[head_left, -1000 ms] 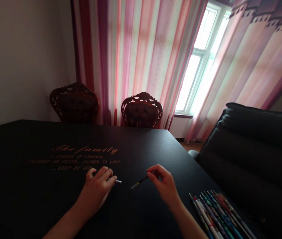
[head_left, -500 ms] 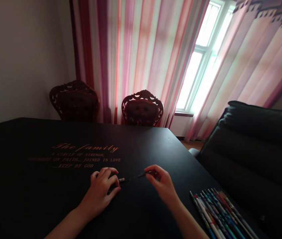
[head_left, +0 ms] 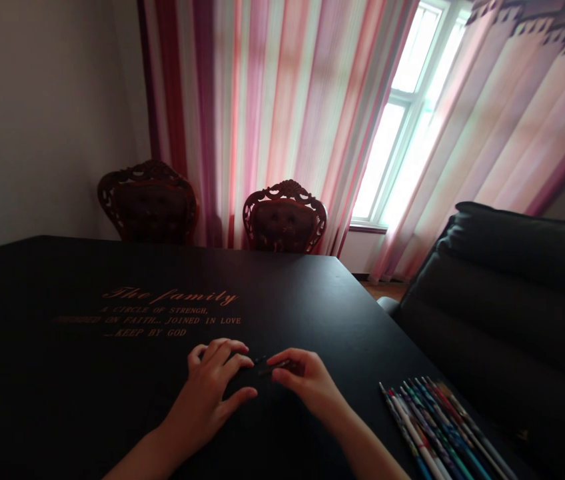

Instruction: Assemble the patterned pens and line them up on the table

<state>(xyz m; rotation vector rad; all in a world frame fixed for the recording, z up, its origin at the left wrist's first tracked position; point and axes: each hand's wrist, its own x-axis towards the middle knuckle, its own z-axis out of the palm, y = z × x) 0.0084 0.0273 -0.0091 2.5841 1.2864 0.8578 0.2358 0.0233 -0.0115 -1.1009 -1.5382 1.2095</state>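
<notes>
My right hand (head_left: 307, 387) pinches a slim dark pen part (head_left: 277, 367) between thumb and fingers, its end pointing left. Just in front of the left fingertips a small dark thin piece (head_left: 260, 360) shows low over the table; its kind is too dim to make out. My left hand (head_left: 220, 380) is at the black table (head_left: 302, 307), its thumb held apart from its fingers and no object visible in the gap. Only a narrow space separates the two hands.
Several pens (head_left: 437, 427) lie side by side at the table's right edge. A black armchair (head_left: 517, 320) stands to the right. Two carved chairs (head_left: 285, 223) are behind the table, before striped curtains (head_left: 282, 100). Gold lettering (head_left: 170, 297) marks the tabletop.
My right hand has moved left and slightly down with the pen part, closer to the left hand. My left thumb has spread from the fingers, and the pale-ended piece there no longer shows.
</notes>
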